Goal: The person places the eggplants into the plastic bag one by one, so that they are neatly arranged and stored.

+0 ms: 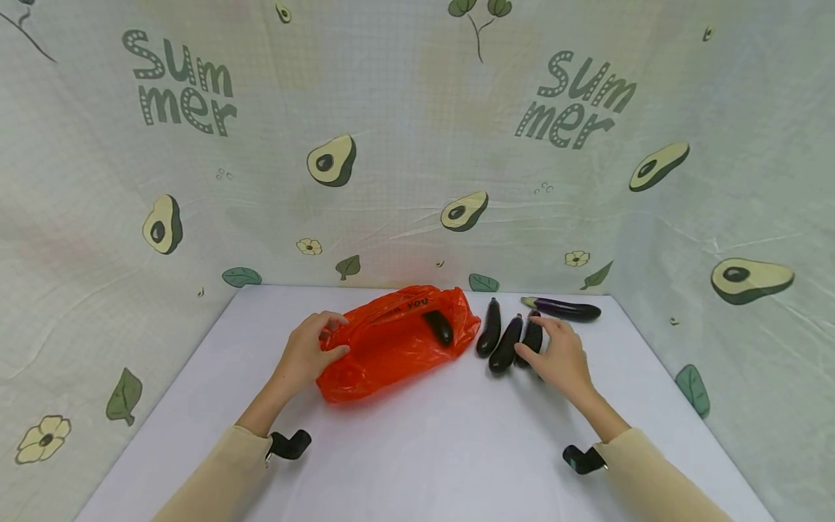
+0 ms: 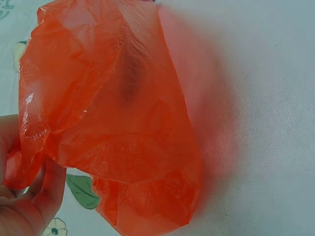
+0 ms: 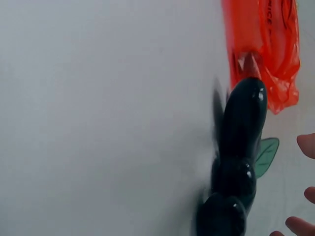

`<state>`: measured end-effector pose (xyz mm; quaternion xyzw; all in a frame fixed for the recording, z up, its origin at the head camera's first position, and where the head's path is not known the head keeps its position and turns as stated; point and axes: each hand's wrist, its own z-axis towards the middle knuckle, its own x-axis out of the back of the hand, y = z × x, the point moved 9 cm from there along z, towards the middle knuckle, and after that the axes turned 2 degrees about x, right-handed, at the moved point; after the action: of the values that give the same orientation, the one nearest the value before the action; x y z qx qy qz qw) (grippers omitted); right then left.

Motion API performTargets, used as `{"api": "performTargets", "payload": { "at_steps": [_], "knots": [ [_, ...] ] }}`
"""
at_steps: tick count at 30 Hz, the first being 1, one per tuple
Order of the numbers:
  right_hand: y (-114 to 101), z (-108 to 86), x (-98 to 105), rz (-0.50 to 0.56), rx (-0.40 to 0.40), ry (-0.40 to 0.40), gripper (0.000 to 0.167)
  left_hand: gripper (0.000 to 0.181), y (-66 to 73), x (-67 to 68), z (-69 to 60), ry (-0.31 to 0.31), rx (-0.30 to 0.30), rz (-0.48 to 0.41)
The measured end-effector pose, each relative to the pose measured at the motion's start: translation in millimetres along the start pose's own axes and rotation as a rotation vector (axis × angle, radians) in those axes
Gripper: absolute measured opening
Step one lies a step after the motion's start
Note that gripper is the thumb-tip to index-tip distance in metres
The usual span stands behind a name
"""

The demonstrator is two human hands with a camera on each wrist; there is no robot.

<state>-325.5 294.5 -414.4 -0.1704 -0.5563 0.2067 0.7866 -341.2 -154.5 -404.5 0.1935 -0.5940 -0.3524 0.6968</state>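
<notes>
My left hand point(image 1: 309, 351) grips the left edge of a red plastic bag point(image 1: 391, 362), whose mouth faces me. In the left wrist view, fingers point(image 2: 51, 189) curl at the rim of the translucent bag point(image 2: 142, 147). One dark eggplant point(image 1: 438, 328) lies inside the bag, toward its right end. To the right of the bag are three eggplants side by side: the left one point(image 1: 489, 330), the middle one point(image 1: 505, 348) and the right one point(image 1: 533, 337). My right hand point(image 1: 561, 359) hovers at the right one, thumb and fingers spread; the right wrist view shows fingertips point(image 3: 307, 145) apart from the eggplants point(image 3: 241, 118).
Behind the right hand another eggplant point(image 1: 570, 310) lies crosswise near the back edge of the white table point(image 1: 430, 449). A cloth printed with avocados point(image 1: 333, 161) hangs around the back and sides.
</notes>
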Motion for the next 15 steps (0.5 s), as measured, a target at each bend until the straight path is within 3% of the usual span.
{"api": "performTargets", "payload": {
  "at_steps": [8,15],
  "knots": [
    [40,-12.3,1,0.015,-0.098,-0.005,0.080,0.049,-0.7,-1.3,1.2,-0.001,0.000,0.005],
    [61,-15.4,-10,0.033,-0.183,-0.086,0.095,0.048,-0.5,-3.3,2.5,-0.001,0.000,0.008]
  ]
}}
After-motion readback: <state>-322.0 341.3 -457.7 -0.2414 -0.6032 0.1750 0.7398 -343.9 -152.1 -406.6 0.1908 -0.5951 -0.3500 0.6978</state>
